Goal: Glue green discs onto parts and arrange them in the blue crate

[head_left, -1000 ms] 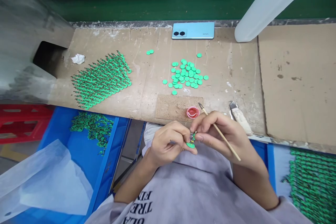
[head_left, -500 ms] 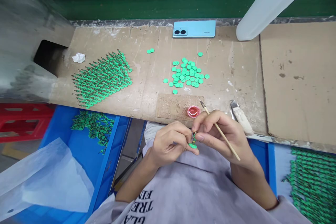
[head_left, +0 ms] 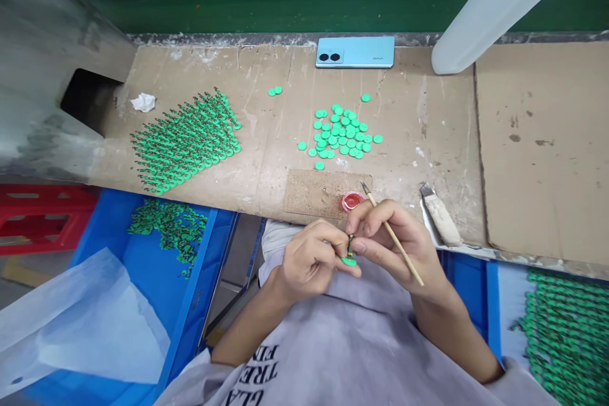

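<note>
My left hand and my right hand meet just below the bench edge, both pinching one small green disc piece with a dark metal fitting. My right hand also grips a thin wooden brush, its tip pointing up towards a small red paint pot. A loose pile of green discs lies on the cardboard-covered bench beyond the pot. Rows of finished green pieces are laid out at the left.
A light blue phone lies at the bench's back edge beside a white tube. A scraper tool rests right of my hands. Blue bins with green pieces sit below left and right; a crumpled tissue lies far left.
My hands have stayed together on the green piece, shifting only slightly. The view has drifted a little.
</note>
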`<move>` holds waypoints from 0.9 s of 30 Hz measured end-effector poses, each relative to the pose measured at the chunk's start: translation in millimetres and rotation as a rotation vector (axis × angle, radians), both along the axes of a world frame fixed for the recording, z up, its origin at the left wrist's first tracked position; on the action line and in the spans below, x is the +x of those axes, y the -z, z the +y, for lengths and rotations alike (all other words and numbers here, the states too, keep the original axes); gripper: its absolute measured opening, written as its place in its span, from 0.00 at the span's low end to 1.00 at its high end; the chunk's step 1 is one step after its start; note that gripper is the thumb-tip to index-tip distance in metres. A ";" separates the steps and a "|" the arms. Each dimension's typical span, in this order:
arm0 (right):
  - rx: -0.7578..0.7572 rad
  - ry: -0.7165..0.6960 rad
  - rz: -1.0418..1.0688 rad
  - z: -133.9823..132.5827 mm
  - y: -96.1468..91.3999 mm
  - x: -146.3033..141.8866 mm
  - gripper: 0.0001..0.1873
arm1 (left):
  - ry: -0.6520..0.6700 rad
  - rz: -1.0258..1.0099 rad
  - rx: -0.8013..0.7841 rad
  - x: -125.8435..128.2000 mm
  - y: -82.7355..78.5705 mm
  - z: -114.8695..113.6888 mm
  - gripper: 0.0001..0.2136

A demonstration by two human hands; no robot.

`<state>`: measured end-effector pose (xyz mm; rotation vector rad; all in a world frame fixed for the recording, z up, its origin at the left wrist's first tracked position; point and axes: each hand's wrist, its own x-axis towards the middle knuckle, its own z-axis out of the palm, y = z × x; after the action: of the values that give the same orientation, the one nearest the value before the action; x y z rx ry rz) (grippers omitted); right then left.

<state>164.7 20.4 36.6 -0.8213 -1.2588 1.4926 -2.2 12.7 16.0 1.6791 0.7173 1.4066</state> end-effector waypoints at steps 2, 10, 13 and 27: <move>-0.009 0.002 -0.008 0.4 -0.4 -0.9 0.09 | 0.001 -0.045 -0.031 1.3 1.9 0.7 0.15; 0.022 -0.004 -0.022 -0.2 2.6 0.6 0.09 | 0.007 -0.062 -0.044 1.4 2.6 1.0 0.14; 0.032 -0.003 -0.041 -0.9 4.6 0.2 0.09 | -0.001 -0.048 -0.033 0.5 3.9 -0.8 0.14; 0.014 0.005 -0.040 0.6 2.7 1.6 0.08 | 0.008 -0.073 -0.038 1.2 1.8 1.8 0.16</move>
<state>166.3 21.0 33.8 -0.8484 -1.2943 1.4678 -1.0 14.5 14.3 1.5909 0.6909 1.4323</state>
